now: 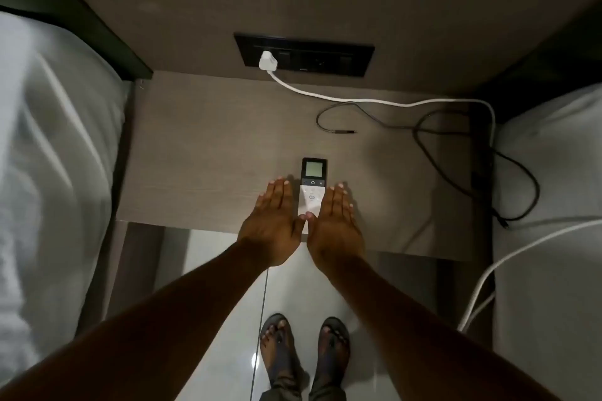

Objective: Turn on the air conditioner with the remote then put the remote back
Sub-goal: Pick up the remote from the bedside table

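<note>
Our two bare forearms reached nearest the lens, rising from the bottom corners toward the middle of the view, and below them we saw our feet (304, 355) in dark sandals on a pale, glossy tiled floor (228, 319).

Going from left to right, we had a white pillow (55, 146) at the far left, lying against a dark headboard edge. Beside it stood the wood-grain bedside table (202, 140), set against a brown wall. On that wall we saw a black socket panel (325, 57) with a white plug (267, 61) pushed into its left end.

Our left hand (272, 221) lay palm down over the near edge of the table, fingers straight and close together, gripping nothing. Just to its right was the remote (312, 187), flat on the tabletop close to the front edge, its grey screen pointing away from us and its white button half toward us. Our right hand (335, 223) lay flat on the remote's other side, fingers likewise straight and together, empty. Both thumbs met over the near end of the remote; whether they touched it, we could not tell.

Farther right, a white cable (374, 101) ran from the plug across the table, a thin black cable (423, 140) looped beside it, and white bedding (553, 156) filled the right edge.
</note>
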Demonstrator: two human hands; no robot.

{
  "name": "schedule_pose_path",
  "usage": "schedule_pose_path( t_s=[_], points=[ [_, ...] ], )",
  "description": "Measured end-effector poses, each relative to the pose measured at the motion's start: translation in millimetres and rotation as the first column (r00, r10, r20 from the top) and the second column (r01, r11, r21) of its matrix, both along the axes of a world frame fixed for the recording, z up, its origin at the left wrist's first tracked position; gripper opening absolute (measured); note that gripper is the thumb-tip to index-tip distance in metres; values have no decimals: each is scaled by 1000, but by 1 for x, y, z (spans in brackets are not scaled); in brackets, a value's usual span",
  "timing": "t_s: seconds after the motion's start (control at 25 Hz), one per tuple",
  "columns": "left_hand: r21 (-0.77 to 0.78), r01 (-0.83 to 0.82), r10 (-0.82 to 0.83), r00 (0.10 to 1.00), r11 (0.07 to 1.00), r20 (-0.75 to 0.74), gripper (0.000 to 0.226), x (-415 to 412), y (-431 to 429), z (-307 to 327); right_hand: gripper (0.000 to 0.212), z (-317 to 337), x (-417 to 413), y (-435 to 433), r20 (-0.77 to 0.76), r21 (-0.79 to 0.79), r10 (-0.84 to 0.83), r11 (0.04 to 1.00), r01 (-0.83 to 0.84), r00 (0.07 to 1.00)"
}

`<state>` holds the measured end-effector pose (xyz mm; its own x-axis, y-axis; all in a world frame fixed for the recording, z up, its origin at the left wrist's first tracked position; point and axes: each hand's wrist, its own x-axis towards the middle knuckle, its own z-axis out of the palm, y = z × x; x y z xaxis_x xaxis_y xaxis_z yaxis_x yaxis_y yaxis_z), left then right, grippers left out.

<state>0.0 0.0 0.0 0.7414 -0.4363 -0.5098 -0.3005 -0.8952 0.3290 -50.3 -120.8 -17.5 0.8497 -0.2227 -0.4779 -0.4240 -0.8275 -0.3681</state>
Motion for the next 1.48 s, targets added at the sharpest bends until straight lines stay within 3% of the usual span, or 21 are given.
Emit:
schedule_pose_path(
  t_s=[0.08,0.2,0.32,0.56,0.68,0.84,0.92,1.0,1.12,1.28,1.48],
  points=[
    [-89,-191,184,979,978,-86,62,7,-8,-8,64,-5,11,-2,-38,104,-136,985,139,990],
    [-213,-495,473,869,842,-146,20,16,-29,-18,51,-12,29,-2,-126,231,-342,903,363,931],
    [-240,-653,613,757,718,-226,17,23,-43,-22,37,-15,43,0,-176,263,-483,816,514,858],
    [-208,-829,734,557,519,-388,25,30,-42,-30,34,-28,57,-5,-162,213,-549,792,572,820],
    [-155,-886,777,458,436,-432,12,28,-34,-30,30,-23,50,-4,-163,252,-571,764,594,804],
    [-147,-916,770,394,372,-502,8,20,-27,-9,20,-4,39,-6,-187,330,-599,708,624,779],
    [-169,-917,758,394,360,-520,2,19,-30,14,29,21,40,-10,-218,383,-645,634,672,733],
    [-222,-909,746,417,353,-519,13,22,-38,47,38,59,46,-17,-196,435,-682,584,686,705],
    [-341,-885,688,461,316,-560,14,45,-50,128,38,143,69,-32,-103,514,-702,569,642,705],
    [-557,-791,607,579,254,-544,13,91,-60,287,26,306,117,-48,56,642,-690,578,503,721],
    [-793,-565,558,744,228,-369,18,123,-53,513,19,533,148,-42,262,737,-660,608,296,704]
  ],
)
